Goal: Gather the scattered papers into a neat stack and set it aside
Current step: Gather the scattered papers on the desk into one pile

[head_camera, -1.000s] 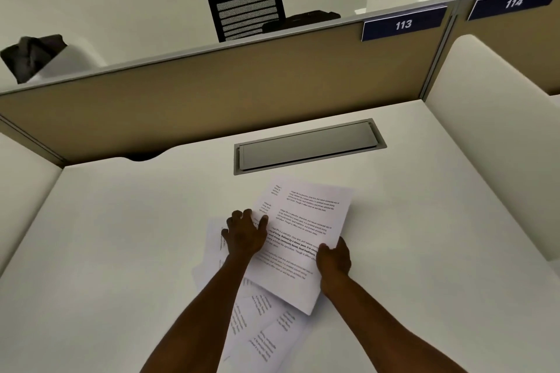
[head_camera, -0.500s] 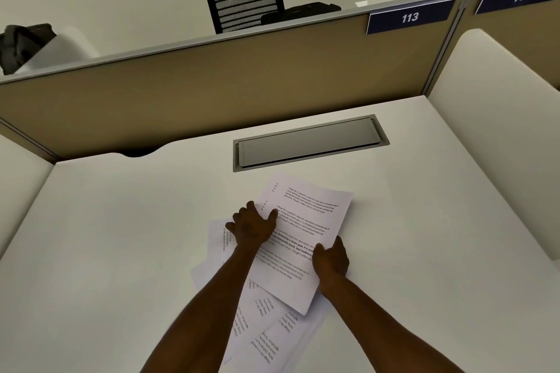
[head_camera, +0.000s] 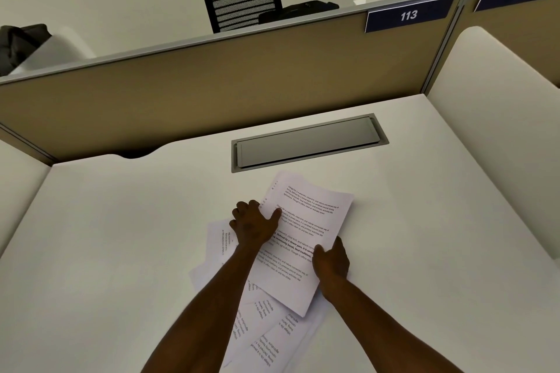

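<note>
L hand (head_camera: 253,225) & R hand (head_camera: 331,262): each grip pinches top sheet (head_camera: 306,230) edge, over loose papers (head_camera: 266,333).

A smooth white desk top (head_camera: 121,236) carries everything here. Set flush into its far middle is a long grey metal cable hatch (head_camera: 307,144) with a flat lid, lying slightly slanted, its right end farther away. At the far left edge the desk has a shallow curved cut-out (head_camera: 136,155). Just near of the hatch, around the middle, lies a loose spread of white printed paper sheets (head_camera: 306,230), overlapping at different angles; the topmost sheet tilts toward the far right, while lower sheets (head_camera: 266,339) fan out toward the near edge.
</note>
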Tool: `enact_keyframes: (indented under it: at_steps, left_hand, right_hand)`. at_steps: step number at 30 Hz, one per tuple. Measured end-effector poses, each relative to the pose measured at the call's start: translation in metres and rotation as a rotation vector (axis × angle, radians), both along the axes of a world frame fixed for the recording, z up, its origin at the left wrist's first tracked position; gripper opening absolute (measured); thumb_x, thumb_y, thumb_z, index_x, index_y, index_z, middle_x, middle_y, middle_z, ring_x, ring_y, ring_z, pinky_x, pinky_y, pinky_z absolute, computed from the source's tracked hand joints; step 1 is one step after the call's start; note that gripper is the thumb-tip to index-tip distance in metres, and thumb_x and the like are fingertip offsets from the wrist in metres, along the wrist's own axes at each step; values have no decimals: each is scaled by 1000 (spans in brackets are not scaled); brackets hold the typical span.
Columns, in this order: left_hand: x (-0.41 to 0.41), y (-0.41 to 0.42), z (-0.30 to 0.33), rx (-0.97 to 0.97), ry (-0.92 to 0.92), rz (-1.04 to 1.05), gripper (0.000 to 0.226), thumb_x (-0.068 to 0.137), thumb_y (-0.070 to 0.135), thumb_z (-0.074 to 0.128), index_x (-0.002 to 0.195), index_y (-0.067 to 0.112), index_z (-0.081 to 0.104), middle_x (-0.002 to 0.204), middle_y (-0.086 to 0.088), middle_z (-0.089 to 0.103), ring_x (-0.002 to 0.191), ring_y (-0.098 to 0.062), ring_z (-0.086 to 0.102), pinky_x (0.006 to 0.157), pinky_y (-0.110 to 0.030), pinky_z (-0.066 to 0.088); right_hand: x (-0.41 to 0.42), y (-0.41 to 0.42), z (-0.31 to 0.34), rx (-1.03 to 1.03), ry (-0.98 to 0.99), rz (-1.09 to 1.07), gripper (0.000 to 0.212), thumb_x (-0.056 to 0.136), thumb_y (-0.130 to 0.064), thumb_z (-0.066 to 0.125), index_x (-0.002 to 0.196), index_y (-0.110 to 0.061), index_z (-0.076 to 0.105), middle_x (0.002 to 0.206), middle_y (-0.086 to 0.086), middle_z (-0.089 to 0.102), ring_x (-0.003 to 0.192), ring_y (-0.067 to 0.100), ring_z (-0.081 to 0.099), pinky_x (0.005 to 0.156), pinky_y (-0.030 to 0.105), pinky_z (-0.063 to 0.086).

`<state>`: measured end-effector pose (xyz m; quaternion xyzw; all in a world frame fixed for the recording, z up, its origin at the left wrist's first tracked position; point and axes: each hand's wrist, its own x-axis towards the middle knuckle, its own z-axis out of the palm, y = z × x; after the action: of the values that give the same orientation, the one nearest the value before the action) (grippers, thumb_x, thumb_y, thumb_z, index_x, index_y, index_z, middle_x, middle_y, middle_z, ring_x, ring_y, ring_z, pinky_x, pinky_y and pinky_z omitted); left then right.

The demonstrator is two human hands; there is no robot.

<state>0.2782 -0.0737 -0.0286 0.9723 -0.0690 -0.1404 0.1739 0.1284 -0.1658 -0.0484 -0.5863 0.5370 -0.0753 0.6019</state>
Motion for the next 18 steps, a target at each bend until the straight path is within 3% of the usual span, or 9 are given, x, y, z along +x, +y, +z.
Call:
enact_keyframes:
  at_steps: [6,10,15,18]
  left_hand:
    - [5,1,11,-190,43,9,63,82,54,68,127,20,40,123,-7,63,113,-30,61,104,-48,42]
    - [7,6,24,-291,95,-27,77,81,41,77,141,19,35,117,-13,65,103,-33,68,93,-47,56]
    - [21,22,38,-461,309,12,65,78,30,82,134,18,52,121,-9,65,104,-30,68,91,-46,58]
    - [28,32,49,-569,489,-1,53,80,20,81,126,10,58,121,-14,68,102,-34,70,92,-54,57]
  right_hand:
    - [-2,-2,-1,-3,-15,44,50,94,-4,54,142,-6,43,138,17,55,124,33,55,107,42,45]
    - [-4,-5,-2,19,-34,85,52,95,-6,54,145,-7,39,142,16,52,127,32,52,110,42,41]
    - [-12,-8,-6,126,-151,81,52,95,-7,55,145,-13,41,140,12,54,126,29,53,110,47,41]
    - [-16,-9,-8,184,-213,53,51,94,-5,57,143,-15,45,136,9,58,121,27,57,106,44,46]
